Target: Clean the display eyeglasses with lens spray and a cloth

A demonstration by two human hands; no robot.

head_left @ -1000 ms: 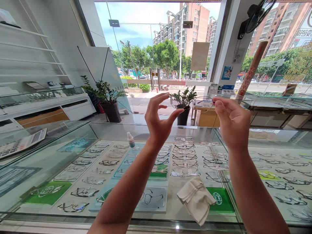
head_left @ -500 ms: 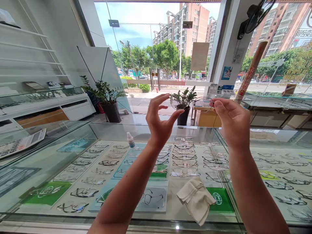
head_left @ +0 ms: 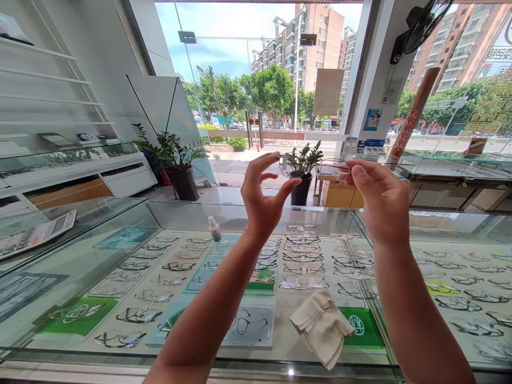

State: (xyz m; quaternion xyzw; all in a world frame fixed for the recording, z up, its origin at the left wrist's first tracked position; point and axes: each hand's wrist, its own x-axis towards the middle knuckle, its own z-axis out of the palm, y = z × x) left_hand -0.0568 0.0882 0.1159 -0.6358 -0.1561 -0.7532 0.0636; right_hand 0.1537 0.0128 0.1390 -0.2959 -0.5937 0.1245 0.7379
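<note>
Thin-rimmed eyeglasses (head_left: 335, 170) are raised above the counter, level with the plants beyond. My right hand (head_left: 382, 200) pinches their right end between thumb and fingers. At their left end, my left hand (head_left: 264, 194) is curved with thumb and index finger spread apart around the left lens. Whether a left fingertip touches the rim I cannot tell. Below, a crumpled beige cleaning cloth (head_left: 320, 325) lies on the glass showcase (head_left: 280, 356). A small white spray bottle (head_left: 214, 229) stands farther back on the glass.
Rows of eyeglass frames (head_left: 303, 256) fill the showcase beneath the glass, along with green cards (head_left: 362, 328). A calculator-like flat item (head_left: 38, 234) sits at the left. Potted plants (head_left: 182, 176) stand beyond, before the glass front. A wall fan (head_left: 424, 26) hangs upper right.
The eyeglasses have shifted very slightly in my right fingers, with more of the fingertips showing behind the right lens. My left hand has barely moved.
</note>
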